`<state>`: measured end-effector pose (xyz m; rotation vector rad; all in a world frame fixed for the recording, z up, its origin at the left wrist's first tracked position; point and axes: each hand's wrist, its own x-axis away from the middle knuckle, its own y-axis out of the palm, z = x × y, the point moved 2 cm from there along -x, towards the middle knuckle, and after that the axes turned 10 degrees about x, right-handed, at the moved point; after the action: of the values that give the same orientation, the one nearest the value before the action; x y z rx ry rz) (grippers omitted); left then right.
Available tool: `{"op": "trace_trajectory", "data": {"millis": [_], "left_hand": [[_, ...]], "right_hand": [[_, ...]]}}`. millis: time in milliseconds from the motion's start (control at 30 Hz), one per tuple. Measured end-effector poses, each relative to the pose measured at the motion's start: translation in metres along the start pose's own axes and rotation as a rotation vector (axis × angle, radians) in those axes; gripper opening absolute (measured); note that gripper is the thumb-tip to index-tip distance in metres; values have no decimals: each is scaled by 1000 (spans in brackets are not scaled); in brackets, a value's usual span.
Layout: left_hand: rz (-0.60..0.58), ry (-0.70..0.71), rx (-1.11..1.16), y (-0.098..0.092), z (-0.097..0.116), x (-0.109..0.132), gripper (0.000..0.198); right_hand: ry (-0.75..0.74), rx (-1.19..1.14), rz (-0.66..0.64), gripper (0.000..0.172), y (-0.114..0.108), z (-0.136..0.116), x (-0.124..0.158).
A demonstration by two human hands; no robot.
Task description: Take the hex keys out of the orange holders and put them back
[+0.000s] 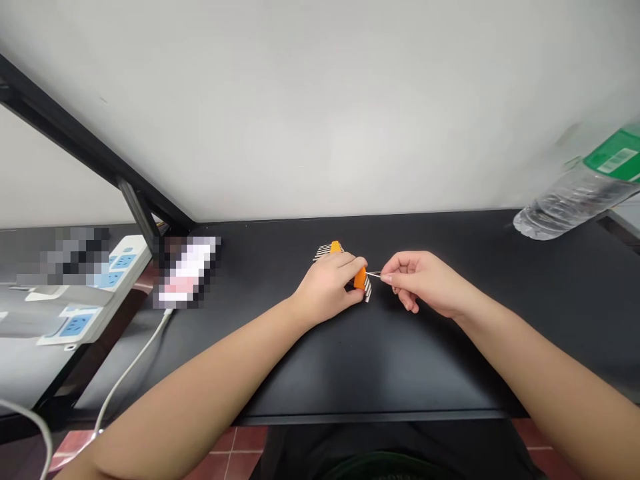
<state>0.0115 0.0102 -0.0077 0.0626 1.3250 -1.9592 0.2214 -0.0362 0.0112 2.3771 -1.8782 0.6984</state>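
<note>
Near the middle of the black desk (370,360), my left hand (327,287) is wrapped over an orange hex key holder (360,278). Rows of thin silver keys stick out of it at the far left and at the near right; my fingers and palm hide its middle part. My right hand (430,280), just to the right, pinches a thin metal hex key (373,274) between thumb and forefinger. That key's left end meets the orange holder; whether it sits in a slot is too small to tell. The other right fingers are loosely curled.
At left lie a phone (187,273) with a white charging cable (130,370) and a white power strip (117,273). A black metal frame (90,143) slants above them. A plastic water bottle (565,203) with a green label is at right. The white wall (320,120) borders the desk's back.
</note>
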Motion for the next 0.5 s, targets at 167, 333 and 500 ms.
{"op": "trace_trajectory", "data": {"millis": [167,333,500], "left_hand": [[-4,23,-26,1,0,-1,29],[-27,35,-13,2,2,-2,26],[-17,82,-19,7,7,-3,24]], "right_hand": [[6,-37,8,18,2,-2,1],[38,-120,28,18,4,-3,-2],[64,-125,15,18,11,-5,-6]]}}
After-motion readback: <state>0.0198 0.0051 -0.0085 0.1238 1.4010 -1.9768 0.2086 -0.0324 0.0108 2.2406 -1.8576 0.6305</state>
